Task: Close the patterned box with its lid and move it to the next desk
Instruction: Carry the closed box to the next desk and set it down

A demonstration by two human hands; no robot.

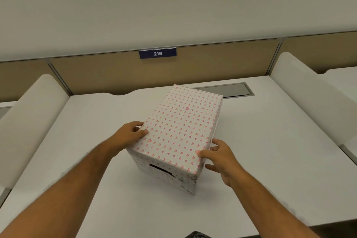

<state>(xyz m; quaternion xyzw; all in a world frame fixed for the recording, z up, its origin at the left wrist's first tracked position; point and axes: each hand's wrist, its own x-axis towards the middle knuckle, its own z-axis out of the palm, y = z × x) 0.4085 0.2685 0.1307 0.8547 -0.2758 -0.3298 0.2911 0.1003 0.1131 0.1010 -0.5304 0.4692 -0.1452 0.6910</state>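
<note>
A white box with small pink hearts (pixel 166 175) stands in the middle of the white desk (pixel 260 150), turned at an angle. Its matching lid (pixel 179 123) sits on top and covers it. A dark handle slot shows on the box's near end. My left hand (pixel 129 134) grips the lid's left edge near the front, thumb on top and fingers down the side. My right hand (pixel 220 155) touches the lid's near right corner with its thumb on top, the other fingers spread beside the box's right side.
White curved dividers stand at the left (pixel 32 121) and right (pixel 309 102) of the desk. A tan back panel carries a blue plate reading 216 (pixel 157 53). A grey cable flap (pixel 226 90) lies behind the box. Neighbouring desks show beyond both dividers.
</note>
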